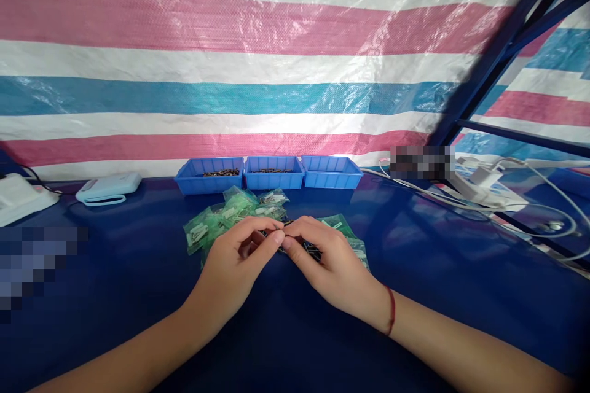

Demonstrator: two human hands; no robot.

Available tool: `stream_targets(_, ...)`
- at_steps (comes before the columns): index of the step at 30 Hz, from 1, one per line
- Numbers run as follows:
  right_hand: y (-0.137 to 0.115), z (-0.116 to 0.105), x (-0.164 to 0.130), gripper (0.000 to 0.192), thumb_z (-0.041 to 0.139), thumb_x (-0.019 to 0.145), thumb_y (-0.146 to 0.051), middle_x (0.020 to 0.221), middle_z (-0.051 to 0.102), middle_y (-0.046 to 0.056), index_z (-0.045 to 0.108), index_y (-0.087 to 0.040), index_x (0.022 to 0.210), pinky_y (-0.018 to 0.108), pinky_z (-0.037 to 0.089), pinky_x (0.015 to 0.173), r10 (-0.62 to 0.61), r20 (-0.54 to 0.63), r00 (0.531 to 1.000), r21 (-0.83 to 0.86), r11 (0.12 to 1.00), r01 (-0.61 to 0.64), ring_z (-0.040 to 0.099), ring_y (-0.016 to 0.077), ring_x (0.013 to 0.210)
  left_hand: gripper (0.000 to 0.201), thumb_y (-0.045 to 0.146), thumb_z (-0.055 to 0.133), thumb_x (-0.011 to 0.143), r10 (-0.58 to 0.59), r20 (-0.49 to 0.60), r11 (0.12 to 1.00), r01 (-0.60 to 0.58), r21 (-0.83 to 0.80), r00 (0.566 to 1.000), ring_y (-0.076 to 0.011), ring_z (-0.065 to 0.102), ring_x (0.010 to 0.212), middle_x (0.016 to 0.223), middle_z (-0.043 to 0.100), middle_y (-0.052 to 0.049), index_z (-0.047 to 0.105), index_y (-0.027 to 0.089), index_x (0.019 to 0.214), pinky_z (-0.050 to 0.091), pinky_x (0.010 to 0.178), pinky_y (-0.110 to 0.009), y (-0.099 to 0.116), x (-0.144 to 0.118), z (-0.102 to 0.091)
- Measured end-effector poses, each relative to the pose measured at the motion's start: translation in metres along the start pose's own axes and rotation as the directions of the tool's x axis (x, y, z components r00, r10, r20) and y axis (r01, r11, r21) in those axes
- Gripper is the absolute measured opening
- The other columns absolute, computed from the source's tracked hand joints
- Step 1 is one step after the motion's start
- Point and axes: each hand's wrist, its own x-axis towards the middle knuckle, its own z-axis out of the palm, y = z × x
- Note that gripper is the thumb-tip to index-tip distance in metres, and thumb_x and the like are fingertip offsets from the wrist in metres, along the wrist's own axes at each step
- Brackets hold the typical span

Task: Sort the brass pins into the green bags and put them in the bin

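Observation:
My left hand [239,252] and my right hand [329,258] meet over the middle of the blue table, fingertips pinched close together. Between them is something small and dark, mostly covered by the fingers, whose kind I cannot make out. Both hands are closed in a pinch. Behind and beside the left hand lie small green-tinted clear plastic bags [203,230] with white and metal pieces inside. More such bags [338,224] show past my right hand. Thin dark pieces [313,252] lie beneath the hands, partly hidden by them.
Three blue bins stand in a row at the back: the left bin [207,185] and middle bin [274,182] hold small brownish metal parts, beside the right bin [332,180]. A pale blue device [110,187] lies left. White cables [428,196] and chargers [488,175] crowd the right.

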Motion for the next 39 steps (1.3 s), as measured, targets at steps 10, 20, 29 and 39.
stream_targets(10,0.0,0.001,0.001,0.014,0.052,0.091,-0.02,0.08,0.064,0.001,0.062,-0.019,0.083,0.031,0.04,0.074,0.01,-0.025,1.0,-0.025,1.0,-0.011,0.056,0.0159,0.078,0.012,0.032,0.057,0.085,0.03,0.006,0.999,-0.03,0.033,1.0,-0.0115,0.055,0.057,0.076,0.066,0.001,0.066,0.024,0.086,0.041,0.048,-0.022,0.001,-0.001,-0.001)
stream_targets(20,0.0,-0.01,0.004,0.008,0.057,0.089,-0.021,0.076,0.06,-0.001,0.062,-0.019,0.084,0.029,0.041,0.07,-0.006,-0.128,0.992,0.023,1.0,0.009,0.056,0.0133,0.073,0.014,0.03,0.054,0.087,0.081,0.09,0.981,-0.096,0.17,0.993,-0.0129,0.057,0.061,0.078,0.066,0.001,0.066,0.023,0.088,0.045,0.054,-0.023,-0.003,0.002,-0.003)
stream_targets(29,0.002,-0.014,0.002,0.018,0.052,0.09,-0.022,0.088,0.059,0.002,0.052,-0.02,0.109,0.027,0.044,0.068,0.046,-0.219,0.975,0.044,0.998,-0.037,0.055,0.0132,0.076,0.016,0.031,0.055,0.088,0.346,0.091,0.803,-0.344,0.487,0.934,-0.0147,0.06,0.065,0.078,0.07,0.001,0.068,0.023,0.09,0.044,0.061,-0.026,-0.001,0.071,-0.012)
stream_targets(39,0.013,-0.012,-0.002,0.025,0.055,0.09,-0.037,0.097,0.063,0.006,0.065,-0.021,0.106,0.038,0.035,0.078,0.057,0.269,0.961,-0.505,0.859,0.091,0.052,0.0221,0.089,0.035,0.034,0.054,0.086,0.368,-0.003,0.654,-0.256,0.712,0.93,-0.0363,0.049,0.11,0.112,0.064,-0.016,0.065,0.013,0.112,0.039,0.091,-0.05,-0.032,0.157,0.01)
